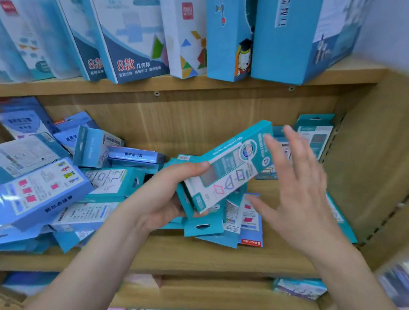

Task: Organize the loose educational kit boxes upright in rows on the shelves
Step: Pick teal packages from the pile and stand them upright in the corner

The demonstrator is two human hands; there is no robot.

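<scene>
Gripping teal kit box [231, 166] at frame centre, left hand [170, 196] tilted it clear of pile [53, 184] for upright shelving; right hand [299, 191] hovered released, fingers spread.

Bright, even light; edges warped, perhaps motion-blurred.

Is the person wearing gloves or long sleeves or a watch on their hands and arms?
No. The left hand and the right hand are bare: no gloves, no rings that show. The forearms are bare too, as far as the picture reaches: no sleeves, watch or bracelet in view.
</scene>
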